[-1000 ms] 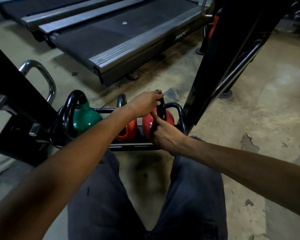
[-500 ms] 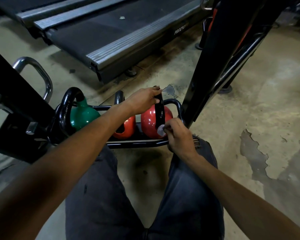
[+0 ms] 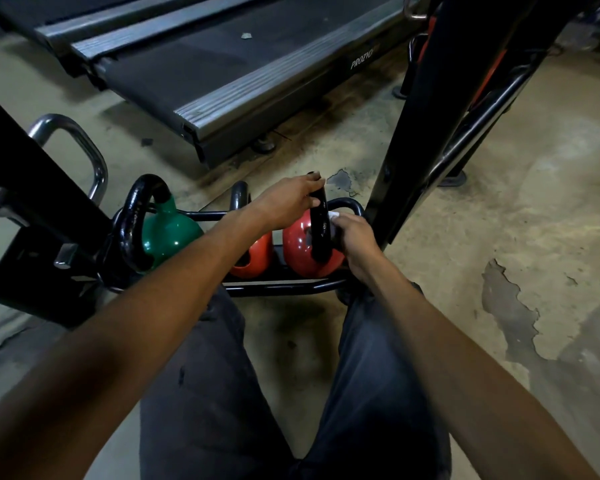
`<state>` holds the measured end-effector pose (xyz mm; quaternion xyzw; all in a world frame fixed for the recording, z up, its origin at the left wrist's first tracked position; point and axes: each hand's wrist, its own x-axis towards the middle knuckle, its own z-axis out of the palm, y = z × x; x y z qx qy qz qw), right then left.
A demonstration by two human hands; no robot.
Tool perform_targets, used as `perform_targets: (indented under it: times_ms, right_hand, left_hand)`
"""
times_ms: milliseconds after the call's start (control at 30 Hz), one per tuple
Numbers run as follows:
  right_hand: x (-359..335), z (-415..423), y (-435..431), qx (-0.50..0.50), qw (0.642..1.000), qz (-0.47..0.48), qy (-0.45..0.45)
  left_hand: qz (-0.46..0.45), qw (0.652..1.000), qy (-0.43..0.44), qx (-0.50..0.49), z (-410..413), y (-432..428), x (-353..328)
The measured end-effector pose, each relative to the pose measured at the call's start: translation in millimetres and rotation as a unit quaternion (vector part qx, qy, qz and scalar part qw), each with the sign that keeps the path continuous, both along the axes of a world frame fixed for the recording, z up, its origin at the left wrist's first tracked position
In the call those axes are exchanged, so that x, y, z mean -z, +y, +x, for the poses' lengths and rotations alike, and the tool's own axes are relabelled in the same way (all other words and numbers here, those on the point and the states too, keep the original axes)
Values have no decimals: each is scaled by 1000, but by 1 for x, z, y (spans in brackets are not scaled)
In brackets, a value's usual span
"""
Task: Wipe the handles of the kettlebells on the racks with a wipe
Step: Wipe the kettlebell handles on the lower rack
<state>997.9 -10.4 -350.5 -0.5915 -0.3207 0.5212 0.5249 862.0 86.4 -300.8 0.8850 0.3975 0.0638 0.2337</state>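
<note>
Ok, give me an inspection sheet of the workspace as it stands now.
Surface: concrete floor, patchy and peeling; a low black rack stands on it.
Job's things: green kettlebell, orange kettlebell and red kettlebell in the rack; white wipe at the red one's handle.
Clutter: small scrap on the treadmill belt.
Hands: left hand grips the handle top; right hand holds the wipe against its side.
Cables: nothing seen.
Surroundings: treadmill ahead, black frame on the right, chrome bar on the left.
</note>
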Motion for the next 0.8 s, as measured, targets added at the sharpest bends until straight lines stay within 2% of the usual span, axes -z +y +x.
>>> perform_targets:
  times_ms: [67,133,233,333,400,500,600,800]
  right_hand:
    - [-2,4,4,-19,994,-36,101]
    - [0,8,7,-44,988,-54,139]
    - [4,12,9,-52,995,-38,71]
    - [20,11,-17,-29,997,33,-69]
    - [31,6,-43,5,992,74,-102]
    - [33,-4,-49,30,993,84,-78]
    - [15,-7,-13,39,998,41,-23]
    - [24,12,-6,-42,999,2,-13]
  left_hand:
    - [-2,1000,3,1,0,1,-1]
    - [-3,1000,5,3,0,1,-1]
    - [-4,1000,6,4,1,1,-1]
    - [-5,1000,5,5,1,4,-1]
    - [-6,1000,4,4,0,5,-1]
    - [-5,1000,4,3,0,3,1]
    - [-1,1000,12,0,1,1,0]
    - [1,1000,22,5,2,0,-3]
